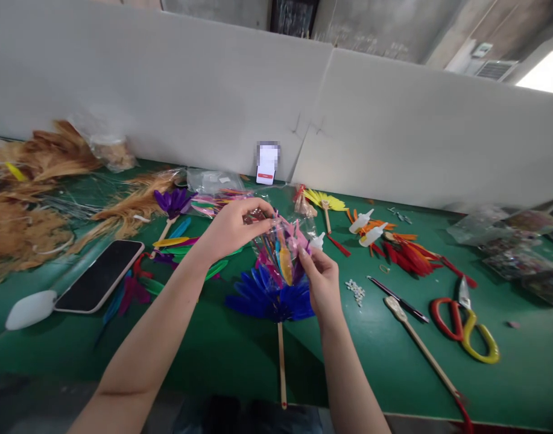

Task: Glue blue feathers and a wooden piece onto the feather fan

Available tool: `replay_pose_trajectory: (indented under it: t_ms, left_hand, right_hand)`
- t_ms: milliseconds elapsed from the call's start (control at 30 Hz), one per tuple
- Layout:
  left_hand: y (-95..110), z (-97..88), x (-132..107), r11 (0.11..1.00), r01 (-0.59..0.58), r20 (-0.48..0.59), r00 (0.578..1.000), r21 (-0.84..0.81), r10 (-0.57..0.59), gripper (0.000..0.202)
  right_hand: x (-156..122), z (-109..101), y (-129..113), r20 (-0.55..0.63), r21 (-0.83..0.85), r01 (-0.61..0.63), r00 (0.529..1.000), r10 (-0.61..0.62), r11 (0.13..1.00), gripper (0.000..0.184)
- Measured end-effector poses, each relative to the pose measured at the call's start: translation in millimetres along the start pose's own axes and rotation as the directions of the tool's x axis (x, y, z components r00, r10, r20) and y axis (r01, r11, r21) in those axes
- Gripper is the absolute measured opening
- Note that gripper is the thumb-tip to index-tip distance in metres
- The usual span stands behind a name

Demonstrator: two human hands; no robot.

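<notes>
Pale panels (167,96) stand along the back of the green tabletop (371,374), with grey wall above them. At the far left lie heaps of tan fibre (27,241), then a dark-screened phone (102,276) with a white rounded object (31,310) at its lower end. Next comes a purple feather piece (172,202) on a pale stick, with loose coloured feathers (217,270) scattered beside it, partly under my forearm. My left grip (237,226) is narrow, thumb and fingers pinched on the upper edge of a clear bag (280,241) that holds pink, yellow and other coloured bits. Under the bag, just in front of me, lies the blue feather fan (267,295), its handle pointing toward my edge of the tabletop. Its blue layer looks done, spread wide on both sides; some magenta shows above it, but I cannot tell whether that is fixed on or inside the bag. My right grip (321,277) closes on the bag's right side, so I judge the decorating only partway along. Further right are a yellow fan (325,202), white beads (355,292) lying loose and unused, a stick (421,343) with no feathers on it, and scissors (461,325) lying free.
</notes>
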State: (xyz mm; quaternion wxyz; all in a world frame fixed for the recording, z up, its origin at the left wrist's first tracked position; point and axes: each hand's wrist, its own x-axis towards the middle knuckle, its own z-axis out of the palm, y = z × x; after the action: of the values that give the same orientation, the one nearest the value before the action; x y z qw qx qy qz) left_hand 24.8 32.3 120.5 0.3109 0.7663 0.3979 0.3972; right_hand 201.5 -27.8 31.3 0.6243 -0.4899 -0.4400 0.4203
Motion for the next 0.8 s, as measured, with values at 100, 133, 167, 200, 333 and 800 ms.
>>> replay_pose_trajectory:
  t_ms: [100, 133, 167, 200, 333, 800]
  left_hand:
    - [0.7, 1.6, 0.6, 1.000, -0.009, 0.034, 0.999, -0.024, 0.010, 0.012]
    - [0.4, 1.9, 0.9, 1.000, -0.010, 0.048, 0.999, -0.029, 0.012, 0.014]
    - [-0.2, 2.1, 1.1, 1.000, -0.010, 0.059, 0.998, -0.028, 0.012, 0.016]
    - [-1.0, 2.2, 1.2, 1.000, -0.010, 0.063, 0.998, -0.022, 0.012, 0.016]
    - [-3.9, 4.2, 1.3, 1.000, -0.006, 0.028, 1.000, 0.027, 0.005, 0.013]
    - [1.1, 0.2, 0.3, 0.993, -0.111, 0.102, 0.989, 0.025, 0.108, 0.023]
  right_hand:
    - [0.7, -0.2, 4.6, -0.037, -0.015, 0.018, 0.999, -0.018, 1.000, 0.030]
    - [0.8, -0.2, 5.2, -0.045, -0.011, 0.022, 0.999, -0.022, 1.000, 0.030]
    - [0.8, -0.2, 5.4, -0.053, -0.005, 0.023, 0.998, -0.023, 1.000, 0.030]
    - [0.6, -0.1, 5.2, -0.057, 0.004, 0.021, 0.998, -0.021, 1.000, 0.030]
    - [-1.0, 1.5, 1.5, -0.010, 0.068, -0.017, 1.000, 0.017, 0.998, 0.025]
    - [-1.0, 1.4, 3.8, -0.011, 0.012, 0.003, 1.000, -0.003, 1.000, 0.022]
